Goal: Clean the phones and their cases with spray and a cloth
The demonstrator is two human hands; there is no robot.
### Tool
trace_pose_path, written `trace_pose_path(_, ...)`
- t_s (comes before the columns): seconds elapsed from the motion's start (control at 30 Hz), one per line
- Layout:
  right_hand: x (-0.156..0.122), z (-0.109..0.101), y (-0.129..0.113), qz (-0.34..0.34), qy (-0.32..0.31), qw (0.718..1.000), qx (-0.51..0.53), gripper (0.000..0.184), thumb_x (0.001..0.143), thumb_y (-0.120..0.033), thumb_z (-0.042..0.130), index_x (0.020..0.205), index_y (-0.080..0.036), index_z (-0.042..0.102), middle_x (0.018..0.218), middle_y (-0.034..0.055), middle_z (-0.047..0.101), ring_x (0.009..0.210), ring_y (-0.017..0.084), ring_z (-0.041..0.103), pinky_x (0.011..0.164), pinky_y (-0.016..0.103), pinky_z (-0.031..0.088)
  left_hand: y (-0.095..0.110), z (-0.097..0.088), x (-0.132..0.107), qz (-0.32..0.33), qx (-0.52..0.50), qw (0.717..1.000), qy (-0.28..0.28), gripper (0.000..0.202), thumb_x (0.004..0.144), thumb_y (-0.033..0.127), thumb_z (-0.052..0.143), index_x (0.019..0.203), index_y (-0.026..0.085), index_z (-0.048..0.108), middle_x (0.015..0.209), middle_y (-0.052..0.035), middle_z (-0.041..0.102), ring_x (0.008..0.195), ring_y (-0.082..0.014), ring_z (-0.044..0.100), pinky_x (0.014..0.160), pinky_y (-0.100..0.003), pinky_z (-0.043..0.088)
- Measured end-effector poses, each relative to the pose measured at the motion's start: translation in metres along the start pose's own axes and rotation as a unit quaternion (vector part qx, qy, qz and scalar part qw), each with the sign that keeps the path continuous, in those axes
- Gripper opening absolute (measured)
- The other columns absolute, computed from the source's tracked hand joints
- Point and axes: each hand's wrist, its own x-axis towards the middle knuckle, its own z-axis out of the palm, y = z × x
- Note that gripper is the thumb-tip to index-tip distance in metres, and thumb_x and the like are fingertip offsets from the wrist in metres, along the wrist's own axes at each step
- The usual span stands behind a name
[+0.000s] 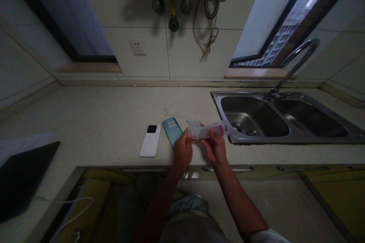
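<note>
Both my hands hold a small clear plastic packet (205, 130) with pink and white print, level over the front of the counter. My left hand (183, 149) pinches its left end between thumb and fingers. My right hand (215, 147) grips it from below near the middle. A loose torn piece (193, 123) lies just behind the packet. To the left of my hands, two phones lie face down on the counter: a teal phone (172, 131) and a white phone (151, 140).
A steel double sink (285, 136) with a curved faucet (293, 66) sits at the right. A dark cooktop (19, 174) with a white cable (71, 212) is at the far left. Hoses (199, 11) and a wall socket (137, 46) hang on the tiled wall behind.
</note>
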Motion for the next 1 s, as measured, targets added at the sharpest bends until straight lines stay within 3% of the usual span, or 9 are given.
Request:
trace_pose_path(0.07, 0.001, -0.003, -0.001, 0.008, 0.005, 0.999, 0.051, 0.031, 0.070, -0.033, 0.084, 0.094, -0.025, 0.068, 0.093, 0.0000, 0.077, 0.091, 0.022, 0.073, 0.090, 0.048, 0.059, -0.008, -0.004, -0.002, 0.019, -0.008, 1.000, -0.007, 0.046, 0.094, 0.052, 0.046, 0.117, 0.017, 0.065, 0.086, -0.0074, 0.075, 0.064, -0.0183, 0.067, 0.066, -0.032, 0.055)
trace_pose_path(0.17, 0.002, -0.007, -0.003, 0.011, 0.003, 0.996, 0.084, 0.029, 0.072, -0.032, 0.084, 0.095, -0.026, 0.069, 0.094, -0.0009, 0.077, 0.093, 0.021, 0.073, 0.094, 0.047, 0.057, -0.013, -0.008, -0.002, 0.031, 0.004, 0.999, -0.018, 0.050, 0.095, 0.053, 0.044, 0.122, 0.015, 0.062, 0.082, -0.0070, 0.074, 0.059, -0.0156, 0.064, 0.055, -0.026, 0.050)
trace_pose_path(0.27, 0.005, -0.013, -0.010, 0.015, 0.013, 0.995, 0.096, 0.029, 0.071, -0.034, 0.085, 0.095, -0.026, 0.070, 0.095, 0.0002, 0.077, 0.093, 0.021, 0.073, 0.089, 0.045, 0.059, -0.007, -0.011, 0.010, 0.030, 0.049, 0.998, -0.026, 0.050, 0.097, 0.052, 0.041, 0.127, 0.017, 0.061, 0.093, -0.0096, 0.075, 0.057, -0.0142, 0.062, 0.054, -0.027, 0.048)
trace_pose_path(0.37, 0.009, -0.023, -0.022, -0.007, 0.020, 0.994, 0.110, 0.027, 0.074, -0.037, 0.083, 0.097, -0.030, 0.071, 0.098, -0.0007, 0.077, 0.095, 0.021, 0.073, 0.086, 0.042, 0.060, 0.003, -0.009, 0.040, 0.062, 0.133, 0.989, -0.009, 0.047, 0.101, 0.044, 0.035, 0.133, 0.020, 0.058, 0.121, -0.0132, 0.070, 0.076, -0.0175, 0.069, 0.072, -0.032, 0.055)
trace_pose_path(0.47, 0.013, -0.035, -0.035, -0.025, 0.016, 0.993, 0.115, 0.027, 0.075, -0.039, 0.082, 0.098, -0.031, 0.071, 0.099, -0.0011, 0.077, 0.095, 0.019, 0.073, 0.084, 0.040, 0.060, 0.009, 0.002, 0.077, 0.114, 0.346, 0.929, -0.070, 0.040, 0.098, 0.034, 0.045, 0.131, 0.015, 0.058, 0.133, -0.0180, 0.062, 0.123, -0.0268, 0.059, 0.103, -0.038, 0.045)
trace_pose_path(0.57, 0.014, -0.045, -0.044, -0.029, 0.030, 0.991, 0.127, 0.027, 0.073, -0.039, 0.084, 0.095, -0.031, 0.072, 0.096, -0.0015, 0.078, 0.091, 0.018, 0.074, 0.078, 0.036, 0.061, 0.009, 0.017, 0.107, 0.042, 0.518, 0.838, -0.166, 0.048, 0.094, 0.042, 0.054, 0.131, 0.011, 0.056, 0.133, -0.0228, 0.057, 0.122, -0.0312, 0.060, 0.099, -0.039, 0.047)
trace_pose_path(0.63, 0.013, -0.051, -0.048, -0.032, 0.037, 0.990, 0.134, 0.026, 0.072, -0.038, 0.085, 0.094, -0.031, 0.073, 0.095, -0.0020, 0.079, 0.089, 0.017, 0.074, 0.077, 0.035, 0.062, 0.008, 0.025, 0.120, 0.016, 0.546, 0.815, -0.195, 0.045, 0.088, 0.041, 0.063, 0.122, 0.012, 0.060, 0.131, -0.0236, 0.058, 0.115, -0.0322, 0.063, 0.092, -0.039, 0.049)
trace_pose_path(0.8, 0.012, -0.064, -0.052, -0.033, 0.037, 0.990, 0.130, 0.021, 0.074, -0.039, 0.083, 0.092, -0.032, 0.074, 0.094, -0.0023, 0.079, 0.090, 0.017, 0.075, 0.077, 0.035, 0.062, 0.003, 0.029, 0.134, 0.017, 0.547, 0.807, -0.222, 0.026, 0.082, 0.031, 0.071, 0.104, 0.017, 0.067, 0.114, -0.0158, 0.069, 0.109, -0.0279, 0.065, 0.087, -0.035, 0.049)
trace_pose_path(1.0, 0.018, -0.072, -0.053, -0.029, 0.028, 0.991, 0.130, 0.019, 0.077, -0.039, 0.081, 0.093, -0.032, 0.075, 0.095, -0.0029, 0.079, 0.089, 0.015, 0.074, 0.079, 0.033, 0.062, -0.002, 0.019, 0.136, 0.031, 0.527, 0.818, -0.230, 0.008, 0.083, 0.025, 0.069, 0.089, 0.019, 0.068, 0.102, -0.0083, 0.072, 0.097, -0.0197, 0.067, 0.082, -0.027, 0.048)
